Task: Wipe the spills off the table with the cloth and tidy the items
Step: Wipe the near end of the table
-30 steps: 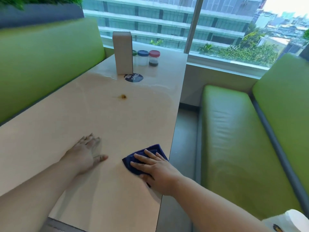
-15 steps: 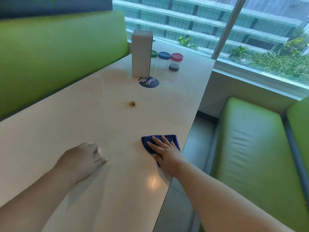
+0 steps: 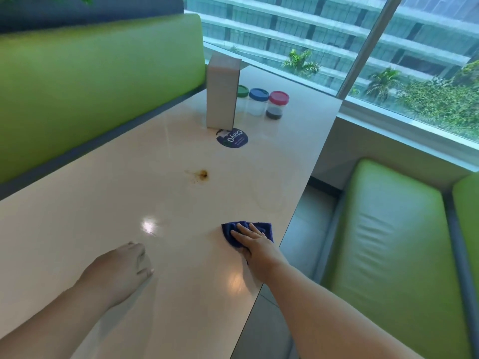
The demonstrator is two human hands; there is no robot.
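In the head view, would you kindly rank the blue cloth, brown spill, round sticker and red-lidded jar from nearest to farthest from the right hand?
1. Blue cloth: under the right hand, at the right edge of the table.
2. Brown spill: mid-table, ahead and left.
3. Round sticker: farther ahead, beside the white box.
4. Red-lidded jar: far end, near the window.

A: Body parts in view?
B: Two arms. The left hand (image 3: 124,265) and left forearm (image 3: 51,314) are bare to the near left frame edge. The right hand (image 3: 252,242) and right forearm (image 3: 324,299) are bare to the near right edge.
A: Garments?
B: Bare skin wherever the arms show. The upper arms lie outside the frame.
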